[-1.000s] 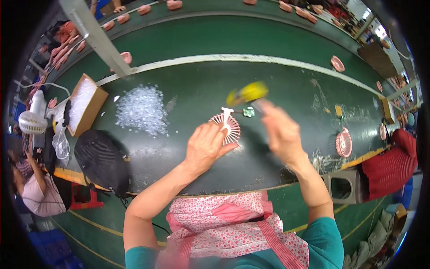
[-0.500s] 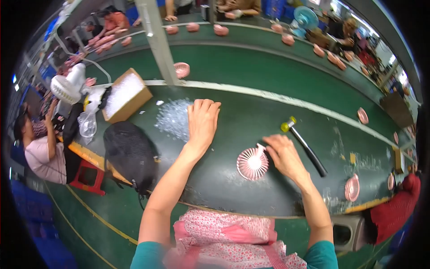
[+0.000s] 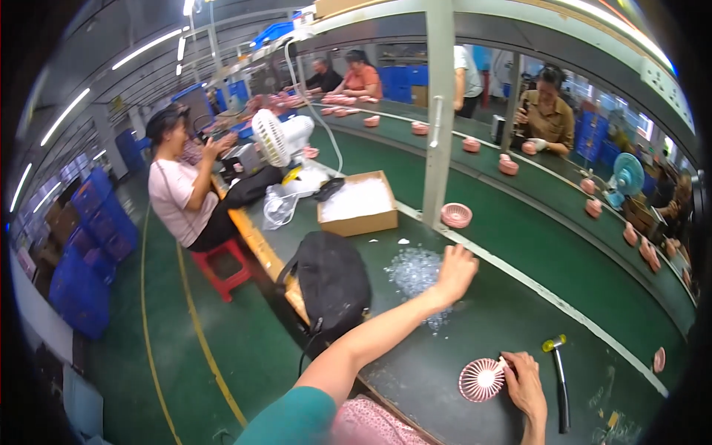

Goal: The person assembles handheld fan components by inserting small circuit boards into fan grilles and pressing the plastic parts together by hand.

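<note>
On the dark green bench lies a round pink fan grille with radial slats and a short stem. My right hand is at its right side, thumb and fingers closed around the stem. Farther off, my left hand is just right of a loose pile of small clear plastic pieces. Its fingers are curled together, and whatever they may hold is hidden. To the right of my right hand lies a hammer with a yellow head and black handle.
A black backpack and an open carton of white pieces stand at the left. Beyond a metal post, a green conveyor carries pink parts. A white fan stands near a seated co-worker; others sit across the line.
My view has swung left and up, bringing in more of the room. My right hand has closed on the grille's stem. My left hand's fingers have curled beside the clear pieces.
</note>
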Demonstrator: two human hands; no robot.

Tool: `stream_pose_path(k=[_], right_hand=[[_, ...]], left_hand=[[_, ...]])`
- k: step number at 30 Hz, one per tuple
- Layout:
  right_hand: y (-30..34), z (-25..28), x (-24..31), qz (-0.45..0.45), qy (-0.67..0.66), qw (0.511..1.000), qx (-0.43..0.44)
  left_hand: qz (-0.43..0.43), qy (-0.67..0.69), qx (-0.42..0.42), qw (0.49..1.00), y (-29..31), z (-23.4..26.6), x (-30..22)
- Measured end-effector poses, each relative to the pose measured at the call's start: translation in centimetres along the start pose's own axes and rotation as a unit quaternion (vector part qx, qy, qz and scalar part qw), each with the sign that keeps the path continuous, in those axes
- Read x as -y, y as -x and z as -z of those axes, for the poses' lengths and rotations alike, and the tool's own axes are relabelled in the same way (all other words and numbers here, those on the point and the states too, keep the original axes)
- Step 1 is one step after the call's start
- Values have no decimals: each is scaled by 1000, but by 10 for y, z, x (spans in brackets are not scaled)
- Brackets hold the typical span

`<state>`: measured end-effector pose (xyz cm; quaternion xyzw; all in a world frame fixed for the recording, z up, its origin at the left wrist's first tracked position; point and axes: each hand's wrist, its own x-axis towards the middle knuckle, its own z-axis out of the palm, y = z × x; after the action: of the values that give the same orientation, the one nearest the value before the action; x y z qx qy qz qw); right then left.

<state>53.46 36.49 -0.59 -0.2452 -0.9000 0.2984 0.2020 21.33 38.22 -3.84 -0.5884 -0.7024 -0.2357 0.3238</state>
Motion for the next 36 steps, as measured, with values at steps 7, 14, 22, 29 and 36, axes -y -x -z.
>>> stream_pose_path(k=[7,14,22,29,36], right_hand=[[-13,-9,-2,22,49,998,-39],[-9,-17,-8,-10,42,996,-80],[-14,-19,-11,-2,42,994,-99],[-12,-23,-12,38,40,991,-122],[2,-20,-5,24,0,975,-222]], left_hand=[[142,596,171,771,54,83,-78],[207,674,205,679,80,71,-94],[207,669,204,684,76,68,-93],[226,688,220,654,80,65,-92],[238,754,220,572,84,64,-100]])
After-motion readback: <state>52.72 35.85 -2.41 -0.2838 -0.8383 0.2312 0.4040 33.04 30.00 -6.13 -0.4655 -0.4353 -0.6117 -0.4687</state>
